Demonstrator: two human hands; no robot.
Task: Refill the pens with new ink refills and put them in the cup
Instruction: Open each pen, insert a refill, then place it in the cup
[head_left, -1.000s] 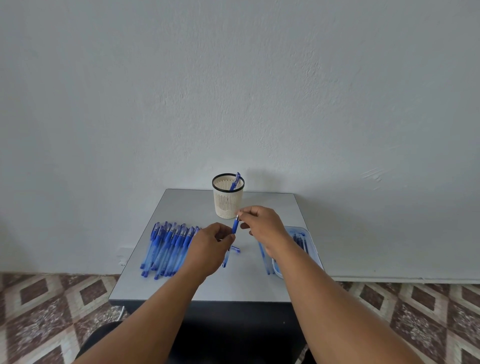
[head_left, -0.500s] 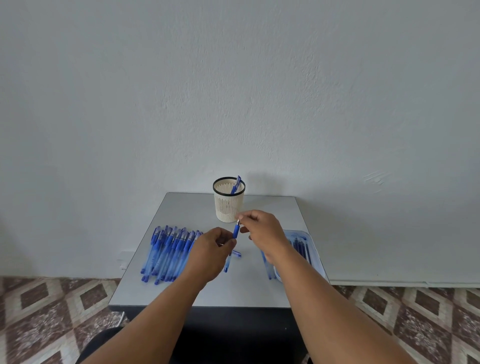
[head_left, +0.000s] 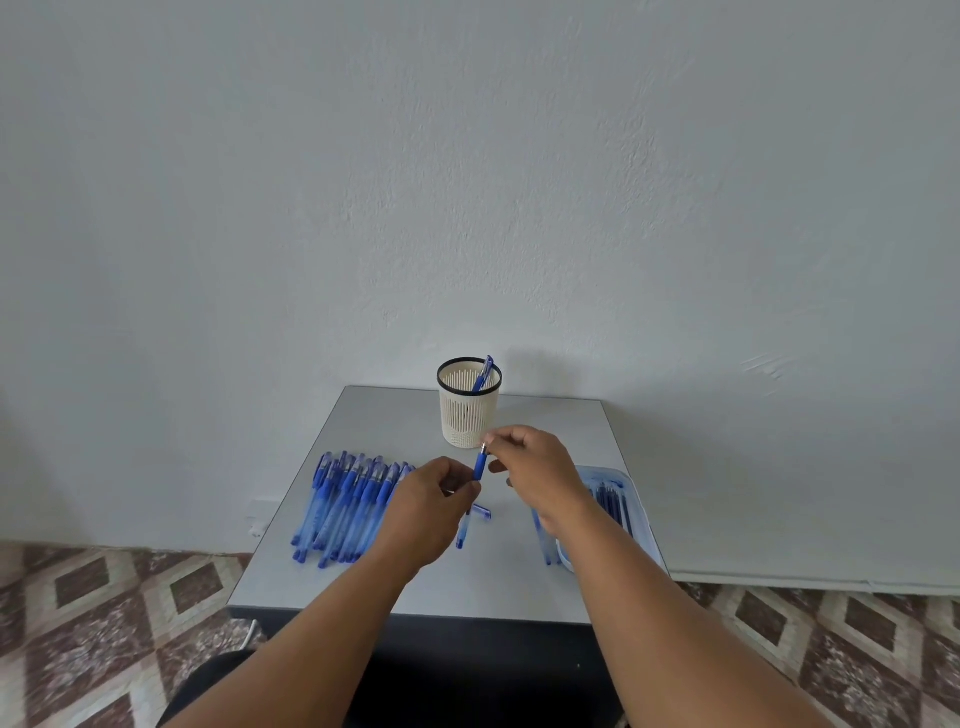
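Both hands have barely shifted over the last second; the pen stays pinched between them, with the right hand's fingertips still at its upper tip.

Grey counter is small, its far edge against the white wall at 12 o'clock, its near edge just above the person's forearms at 6 o'clock. A row of blue pens fills the 9 o'clock side, lying close to the left edge. At 3 o'clock a clear tray of refills overhangs or sits right at the right edge; which, I cannot tell. Bare counter lies between the pen row and the tray, and on both sides of the cup at the far edge.

Left hand has its fingers curled, grasping the lower end of the blue pen part. Right hand pinches the upper, silvery tip of that same part between thumb and forefinger, the other fingers loosely bent. The part is tilted slightly, held above the counter just in front of the cup.

Beige slotted cup with a black rim stands at 12 o'clock, with one finished pen leaning inside. Below the hands, a pen barrel and a small blue cap lie on the counter.
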